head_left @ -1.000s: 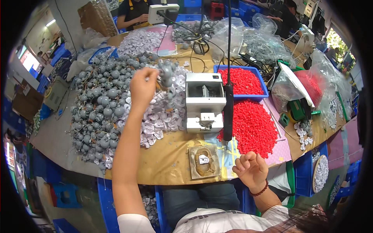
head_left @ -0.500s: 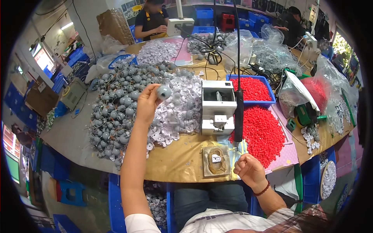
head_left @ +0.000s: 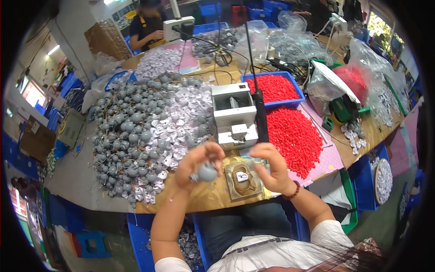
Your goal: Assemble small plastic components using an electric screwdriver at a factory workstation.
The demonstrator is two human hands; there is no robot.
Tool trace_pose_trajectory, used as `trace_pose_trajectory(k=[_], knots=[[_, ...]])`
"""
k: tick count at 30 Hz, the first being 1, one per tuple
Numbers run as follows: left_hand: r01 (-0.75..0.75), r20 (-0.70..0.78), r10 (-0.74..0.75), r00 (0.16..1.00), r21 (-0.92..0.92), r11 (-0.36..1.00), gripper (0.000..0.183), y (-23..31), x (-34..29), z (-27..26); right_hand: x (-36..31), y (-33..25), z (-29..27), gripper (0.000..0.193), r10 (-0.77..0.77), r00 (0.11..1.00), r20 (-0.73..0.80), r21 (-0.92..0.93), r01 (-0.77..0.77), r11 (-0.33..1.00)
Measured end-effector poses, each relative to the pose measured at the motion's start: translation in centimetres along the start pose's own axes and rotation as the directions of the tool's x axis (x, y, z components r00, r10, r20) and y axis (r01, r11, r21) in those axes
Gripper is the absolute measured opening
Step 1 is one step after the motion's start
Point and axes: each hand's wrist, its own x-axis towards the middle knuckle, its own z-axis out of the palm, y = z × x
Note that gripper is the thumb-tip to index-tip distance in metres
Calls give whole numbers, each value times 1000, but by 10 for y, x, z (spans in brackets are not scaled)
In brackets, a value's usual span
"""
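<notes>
Between the fingers of my left hand (head_left: 192, 165) is a grey ball-shaped part (head_left: 207, 172) with a small stub on its side, held above the table's near edge. My right hand (head_left: 275, 172) is raised opposite it, thumb and fingers spread, and I see nothing in them. Below and between the hands lies a square fixture block (head_left: 229, 183) with an oval recess; a small white piece (head_left: 242, 177) sits inside it. Just behind the hands stands a white and grey machine (head_left: 233, 119). Beside that hangs a slim black tool (head_left: 261, 120) on a cord.
A heap of grey ball-shaped parts (head_left: 129, 131) covers the left, beside white flat pieces (head_left: 174, 120). Small red parts (head_left: 294, 140) lie in a pile at right, with more in a blue tray (head_left: 283, 104). Plastic bags (head_left: 376, 81) stand far right. A person (head_left: 147, 29) works across the table.
My left hand has brought the grey ball-shaped part from over the heap toward me and right. My right hand has moved up and left, its curled fingers now spread. The view has shifted.
</notes>
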Motion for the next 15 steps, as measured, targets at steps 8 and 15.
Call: trace_pose_trajectory(k=[8,15], knots=[[136,11,-154,988,-533,835,35,-92,-32,17,-26,22,7,31,525,755,393,517,-654,553],[191,-404,-220,888,-113,975,26,-150,-80,-4,-53,64,-10,19,479,666,572,38,-605,795]])
